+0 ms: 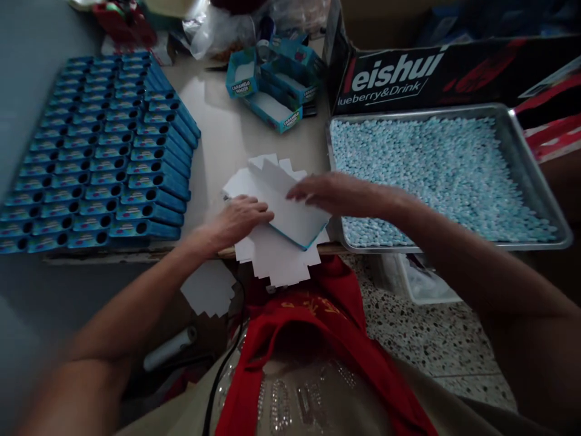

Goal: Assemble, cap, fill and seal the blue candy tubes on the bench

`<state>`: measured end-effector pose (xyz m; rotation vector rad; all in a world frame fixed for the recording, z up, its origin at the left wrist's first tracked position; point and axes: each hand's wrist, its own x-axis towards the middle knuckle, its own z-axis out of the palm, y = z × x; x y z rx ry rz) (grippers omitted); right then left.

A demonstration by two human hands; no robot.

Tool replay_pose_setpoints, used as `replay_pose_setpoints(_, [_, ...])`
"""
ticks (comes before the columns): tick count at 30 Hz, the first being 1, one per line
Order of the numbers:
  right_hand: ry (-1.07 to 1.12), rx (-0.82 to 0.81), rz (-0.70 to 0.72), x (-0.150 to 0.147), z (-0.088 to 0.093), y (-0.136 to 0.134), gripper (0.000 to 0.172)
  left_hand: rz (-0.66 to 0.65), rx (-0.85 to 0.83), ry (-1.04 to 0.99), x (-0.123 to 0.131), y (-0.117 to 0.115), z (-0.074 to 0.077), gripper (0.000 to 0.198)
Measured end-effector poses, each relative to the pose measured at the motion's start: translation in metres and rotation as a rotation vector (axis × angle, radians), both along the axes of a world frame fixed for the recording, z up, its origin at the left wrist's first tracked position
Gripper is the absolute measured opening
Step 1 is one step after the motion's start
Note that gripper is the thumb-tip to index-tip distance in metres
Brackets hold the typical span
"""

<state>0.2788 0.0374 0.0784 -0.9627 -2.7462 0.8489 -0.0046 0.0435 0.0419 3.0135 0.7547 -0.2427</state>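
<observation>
A pile of white cardboard box blanks (284, 260) lies fanned out at the table's front edge. On top sits one blank with blue edges (297, 215), white side up and turned at a slant. My left hand (240, 221) rests across the pile, its fingers stretched out and their tips at that blank's left edge; the thumb is hidden. Over the blank's upper right part is my right hand (333, 192), fingers bent loosely downward and slightly blurred. Whether they touch the card I cannot tell.
Rows of folded blue boxes (95, 151) fill the left side. Several open blue boxes (275, 112) stand at the back. To the right, a metal tray (563, 230) holds pale blue candies (436, 175), with a black carton (394, 79) behind it. Another white blank (209, 290) lies below the table edge.
</observation>
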Motion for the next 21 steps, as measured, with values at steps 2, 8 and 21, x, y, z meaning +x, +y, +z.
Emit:
replay_pose_setpoints(2, [0.009, 0.242, 0.007, 0.01, -0.002, 0.021, 0.045, -0.048, -0.014, 0.008, 0.001, 0.028, 0.002, 0.023])
replay_pose_setpoints(8, [-0.127, 0.456, 0.147, -0.007, -0.024, 0.02, 0.022, -0.035, -0.063, -0.072, 0.012, 0.081, 0.024, 0.029])
replay_pose_setpoints(21, [0.088, 0.214, -0.034, -0.074, -0.046, -0.029, 0.031, 0.84, 0.203, -0.401, 0.017, -0.102, -0.016, 0.031])
